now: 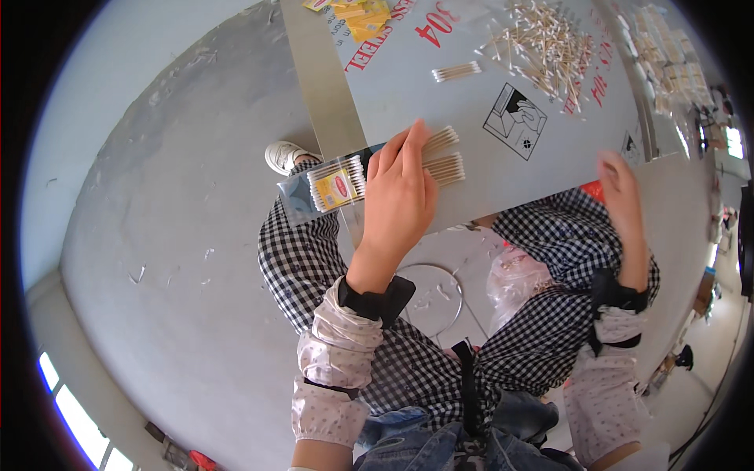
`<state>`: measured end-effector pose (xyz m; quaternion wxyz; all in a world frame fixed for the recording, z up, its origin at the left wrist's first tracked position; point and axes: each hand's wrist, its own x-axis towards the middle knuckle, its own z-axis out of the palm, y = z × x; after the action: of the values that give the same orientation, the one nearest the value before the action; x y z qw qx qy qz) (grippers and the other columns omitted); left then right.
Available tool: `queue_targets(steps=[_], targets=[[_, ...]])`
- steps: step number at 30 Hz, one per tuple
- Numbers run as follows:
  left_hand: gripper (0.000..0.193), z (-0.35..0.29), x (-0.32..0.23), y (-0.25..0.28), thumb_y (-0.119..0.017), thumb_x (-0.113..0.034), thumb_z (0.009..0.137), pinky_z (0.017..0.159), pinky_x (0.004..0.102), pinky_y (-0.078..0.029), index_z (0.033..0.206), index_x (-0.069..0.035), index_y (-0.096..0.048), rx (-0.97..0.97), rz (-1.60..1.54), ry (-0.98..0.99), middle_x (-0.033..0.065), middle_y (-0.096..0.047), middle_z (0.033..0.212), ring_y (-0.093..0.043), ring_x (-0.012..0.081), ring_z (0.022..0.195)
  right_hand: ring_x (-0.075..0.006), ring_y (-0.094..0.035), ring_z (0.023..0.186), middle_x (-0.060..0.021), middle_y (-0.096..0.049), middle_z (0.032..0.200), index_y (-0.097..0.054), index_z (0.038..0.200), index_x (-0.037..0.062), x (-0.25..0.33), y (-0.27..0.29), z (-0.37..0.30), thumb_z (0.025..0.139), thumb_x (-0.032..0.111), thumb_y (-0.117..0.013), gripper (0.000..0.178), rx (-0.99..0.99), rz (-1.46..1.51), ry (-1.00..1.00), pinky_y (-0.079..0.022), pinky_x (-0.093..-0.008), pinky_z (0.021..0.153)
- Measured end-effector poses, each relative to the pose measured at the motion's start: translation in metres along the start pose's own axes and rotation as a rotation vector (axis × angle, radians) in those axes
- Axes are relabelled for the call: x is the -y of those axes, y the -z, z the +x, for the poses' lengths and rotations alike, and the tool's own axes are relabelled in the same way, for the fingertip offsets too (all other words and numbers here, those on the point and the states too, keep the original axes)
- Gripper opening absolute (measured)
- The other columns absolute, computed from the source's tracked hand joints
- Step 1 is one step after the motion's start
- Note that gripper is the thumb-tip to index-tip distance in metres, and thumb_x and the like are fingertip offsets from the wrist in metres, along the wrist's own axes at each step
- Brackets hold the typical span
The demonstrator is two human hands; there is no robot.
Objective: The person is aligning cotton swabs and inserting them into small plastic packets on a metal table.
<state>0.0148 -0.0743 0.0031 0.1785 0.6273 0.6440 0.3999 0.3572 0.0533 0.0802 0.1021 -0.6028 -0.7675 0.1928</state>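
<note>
My left hand [400, 184] lies over bundles of cotton swabs near the table's left front edge, its fingers bent down around them. Two groups of swabs [446, 168] stick out to its right. On its other side, a flat pack of cotton swabs [338, 187] with a yellow label sits partly in a clear plastic sleeve [297, 201], overhanging the edge. The fingertips' exact hold is hidden. My right hand [623, 192] is apart from the swabs, above my knee by the table's front edge. Its fingers look curled but are blurred, and I see nothing in them.
Loose cotton swabs [546, 51] are heaped at the table's far side, with a small bundle [456, 71] nearer. Yellow cards [363, 19] lie at the far left, packed swabs [671, 67] at the far right. A clear bag [514, 282] hangs below the table [487, 188].
</note>
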Motion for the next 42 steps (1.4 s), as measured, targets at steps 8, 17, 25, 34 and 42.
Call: queue_targets(steps=[8,17,25,34,42], targets=[[0.057,-0.03,-0.026,0.004,-0.042,0.0,0.095,0.114,0.0427,-0.025,0.149,0.0,-0.024,-0.358,-0.557,0.398,0.0215,-0.042,0.146,-0.039,0.0277,0.137,-0.0332,-0.05,0.127,-0.0146,-0.057,0.132,-0.055,0.128,0.0052,0.179,-0.148,0.063,0.095,0.012,-0.054,0.034,-0.156,0.07,0.703,-0.039,-0.0419,0.108],[0.056,-0.02,-0.031,-0.017,-0.035,-0.022,0.102,0.119,0.0421,-0.013,0.152,-0.003,-0.019,-0.493,-0.973,0.449,0.0228,-0.029,0.154,-0.024,0.0286,0.146,-0.0333,-0.04,0.137,-0.0146,-0.046,0.144,-0.048,0.135,0.0037,0.176,-0.18,0.038,0.095,0.004,-0.047,0.04,-0.135,0.055,0.538,-0.033,-0.0463,0.114],[0.06,-0.015,-0.029,-0.027,-0.036,-0.027,0.102,0.119,0.0426,-0.013,0.153,-0.002,-0.017,-0.565,-1.079,0.403,0.0228,-0.026,0.155,-0.021,0.0312,0.147,-0.035,-0.039,0.137,-0.0178,-0.046,0.144,-0.047,0.135,0.0016,0.183,-0.183,0.025,0.095,0.005,-0.048,0.04,-0.175,0.108,0.52,-0.033,-0.0467,0.113],[0.064,-0.003,-0.028,-0.022,-0.04,-0.036,0.101,0.12,0.0361,-0.011,0.151,-0.003,-0.021,-0.591,-1.136,0.43,0.0201,-0.026,0.156,-0.019,0.0248,0.147,-0.0339,-0.044,0.135,-0.0179,-0.049,0.141,-0.05,0.134,0.0016,0.195,-0.196,0.028,0.095,0.007,-0.047,0.039,-0.27,-0.024,0.511,-0.035,-0.0466,0.112],[0.06,0.002,-0.012,-0.006,-0.032,-0.034,0.103,0.12,0.0403,-0.008,0.152,-0.002,-0.019,-0.612,-1.117,0.411,0.0202,-0.027,0.156,-0.019,0.0288,0.148,-0.0331,-0.044,0.134,-0.0176,-0.049,0.141,-0.05,0.133,0.0022,0.214,-0.2,0.035,0.094,0.006,-0.048,0.039,-0.266,0.052,0.519,-0.035,-0.0456,0.113]])
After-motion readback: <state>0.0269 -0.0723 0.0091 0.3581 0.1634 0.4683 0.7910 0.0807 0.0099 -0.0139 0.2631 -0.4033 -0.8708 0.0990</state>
